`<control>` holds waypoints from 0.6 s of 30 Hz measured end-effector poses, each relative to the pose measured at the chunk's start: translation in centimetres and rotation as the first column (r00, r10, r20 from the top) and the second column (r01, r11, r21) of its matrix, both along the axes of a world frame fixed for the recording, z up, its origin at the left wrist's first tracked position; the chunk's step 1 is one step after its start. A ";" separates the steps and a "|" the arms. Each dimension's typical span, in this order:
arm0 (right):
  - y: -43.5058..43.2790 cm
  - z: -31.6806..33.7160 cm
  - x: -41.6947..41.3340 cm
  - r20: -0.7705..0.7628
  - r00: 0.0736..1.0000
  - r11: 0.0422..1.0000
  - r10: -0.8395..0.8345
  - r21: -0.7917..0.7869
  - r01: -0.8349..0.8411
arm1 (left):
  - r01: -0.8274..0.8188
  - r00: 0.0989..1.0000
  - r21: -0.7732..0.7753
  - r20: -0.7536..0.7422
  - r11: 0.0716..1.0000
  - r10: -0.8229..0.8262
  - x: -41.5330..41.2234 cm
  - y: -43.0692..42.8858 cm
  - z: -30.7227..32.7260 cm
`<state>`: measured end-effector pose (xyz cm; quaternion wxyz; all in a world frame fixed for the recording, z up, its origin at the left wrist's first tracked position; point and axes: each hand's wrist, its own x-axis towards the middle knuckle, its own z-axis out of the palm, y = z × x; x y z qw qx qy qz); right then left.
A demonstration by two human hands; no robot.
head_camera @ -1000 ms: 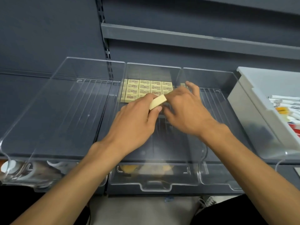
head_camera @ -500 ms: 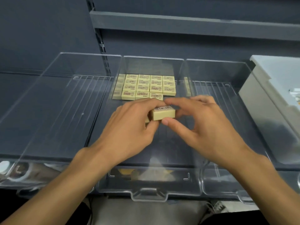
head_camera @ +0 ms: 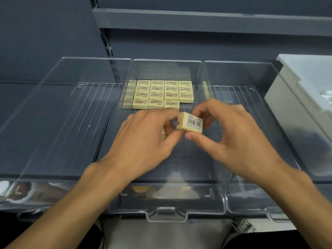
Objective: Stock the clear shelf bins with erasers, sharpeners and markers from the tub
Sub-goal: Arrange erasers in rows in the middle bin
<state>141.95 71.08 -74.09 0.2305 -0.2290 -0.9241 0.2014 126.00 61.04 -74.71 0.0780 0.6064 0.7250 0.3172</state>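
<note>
Since 0.5 s ago the eraser (head_camera: 190,123) has tipped, barcode side now up, held btwn both hands over the middle bin (head_camera: 167,212), just in front of the stocked rows (head_camera: 158,94). Right hand (head_camera: 233,137) pinches its long sides, thumb underneath; left hand (head_camera: 147,139) pinches the left end. Light, stiff little block, wrapper prob. slick: grip the long edges, set it flat.

Dark grey wall panels (head_camera: 45,33) were divided by a slotted upright (head_camera: 109,49); a grey shelf (head_camera: 215,20) was mounted right of it, pale floor (head_camera: 161,234) seen below.
</note>
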 end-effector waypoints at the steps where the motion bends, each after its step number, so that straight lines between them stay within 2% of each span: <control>1: 0.0 0.1 -0.1 -0.006 1.000 1.000 0.013 -0.022 -0.013 | 0.002 1.000 0.006 0.007 1.000 -0.002 0.1 0.0 0.1; 6: 0.2 0.4 -0.5 0.025 0.998 0.998 0.054 0.007 -0.054 | 0.030 0.999 0.081 -0.030 0.996 -0.028 -0.5 0.0 0.4; 10: 0.0 -0.1 -1.0 0.025 0.999 0.995 -0.030 0.098 0.027 | -0.033 0.999 0.046 0.016 0.998 0.032 0.0 0.1 0.4; 11: -0.1 -0.1 -1.1 -0.002 0.999 0.994 -0.054 0.100 0.054 | -0.054 0.996 0.030 0.066 0.998 0.052 0.1 0.2 0.3; 14: -0.2 0.2 -1.3 -0.072 0.996 0.997 -0.056 0.056 0.060 | -0.074 0.937 0.001 0.341 0.997 0.069 0.0 0.7 0.3; 16: -0.1 0.3 -1.3 -0.048 0.998 0.989 -0.043 0.138 0.049 | -0.062 0.876 -0.017 0.479 0.998 0.063 -0.2 0.9 0.5; 18: 0.0 0.3 -1.4 -0.030 0.998 0.981 -0.061 0.184 0.066 | -0.040 0.832 -0.045 0.551 0.998 0.058 0.0 0.9 0.6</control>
